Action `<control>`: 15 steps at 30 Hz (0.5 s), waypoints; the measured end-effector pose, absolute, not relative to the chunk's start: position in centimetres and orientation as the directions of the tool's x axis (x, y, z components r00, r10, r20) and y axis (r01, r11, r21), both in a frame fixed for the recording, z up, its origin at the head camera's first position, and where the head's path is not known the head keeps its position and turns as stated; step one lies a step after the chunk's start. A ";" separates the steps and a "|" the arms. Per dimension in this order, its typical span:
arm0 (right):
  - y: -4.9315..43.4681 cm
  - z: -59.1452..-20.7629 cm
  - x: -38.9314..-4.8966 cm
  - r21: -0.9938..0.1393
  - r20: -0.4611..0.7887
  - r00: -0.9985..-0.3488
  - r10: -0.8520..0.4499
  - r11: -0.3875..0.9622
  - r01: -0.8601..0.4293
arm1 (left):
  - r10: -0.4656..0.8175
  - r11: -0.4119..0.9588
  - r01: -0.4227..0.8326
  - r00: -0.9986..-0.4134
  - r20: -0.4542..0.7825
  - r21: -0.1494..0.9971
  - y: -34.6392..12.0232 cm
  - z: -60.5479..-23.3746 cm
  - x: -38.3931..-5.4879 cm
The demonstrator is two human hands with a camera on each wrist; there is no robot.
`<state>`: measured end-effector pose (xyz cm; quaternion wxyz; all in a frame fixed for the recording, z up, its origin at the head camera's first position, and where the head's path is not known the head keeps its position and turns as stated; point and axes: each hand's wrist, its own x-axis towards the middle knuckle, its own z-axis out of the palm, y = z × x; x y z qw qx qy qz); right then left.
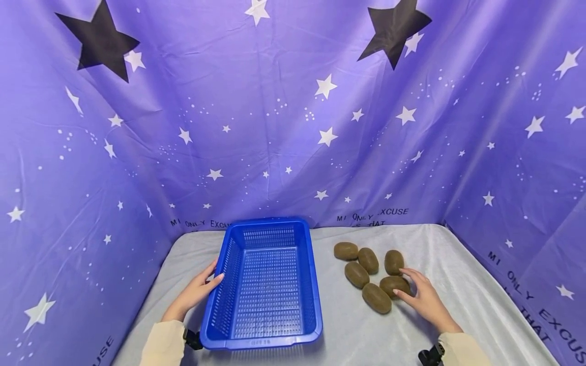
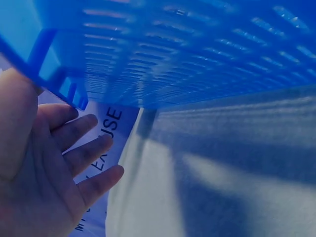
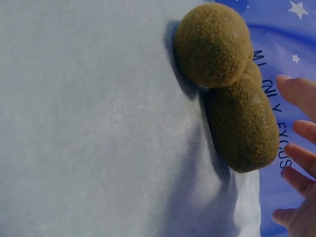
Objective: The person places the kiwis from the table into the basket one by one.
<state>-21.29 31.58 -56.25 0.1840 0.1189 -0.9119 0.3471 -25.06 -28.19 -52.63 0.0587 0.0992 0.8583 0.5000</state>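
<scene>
As all six kiwis (image 1: 377, 299) lie on the bench (image 1: 458, 274), none is in the basket (image 1: 267, 295), and the work looks to be at its very start. The basket stands upright to the left of the fruit, its slotted floor fully in view. The kiwis form a loose cluster, some touching or nearly so, on the bench's right side.

The right hand (image 1: 426, 297) is at the near right kiwi (image 1: 390, 284), thumb in front and fingers reaching behind, toward the kiwi beyond. Its fingers are spread rather than closed, and the right wrist view shows no firm hold; whether a fingertip makes contact I cannot tell. The left hand (image 1: 197, 292) is at the basket's left side, thumb over the rim, the other fingers straight and apart outside the wall, steadying more than gripping, I judge. If the fruit is meant for the basket, every piece is left to move.
</scene>
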 end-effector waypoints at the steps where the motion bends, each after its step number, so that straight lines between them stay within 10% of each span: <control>1: 31.6 -56.3 -21.3 -0.599 0.407 -0.909 -0.084 0.727 -0.335 | 0.225 0.468 0.100 -0.974 -0.009 0.878 -28.1 -52.7 -25.0; 15: 31.4 -56.6 -21.4 -0.660 0.260 -0.963 -0.072 0.714 -0.232 | 0.209 0.341 0.030 -0.977 -0.045 0.939 -27.6 -53.2 -24.8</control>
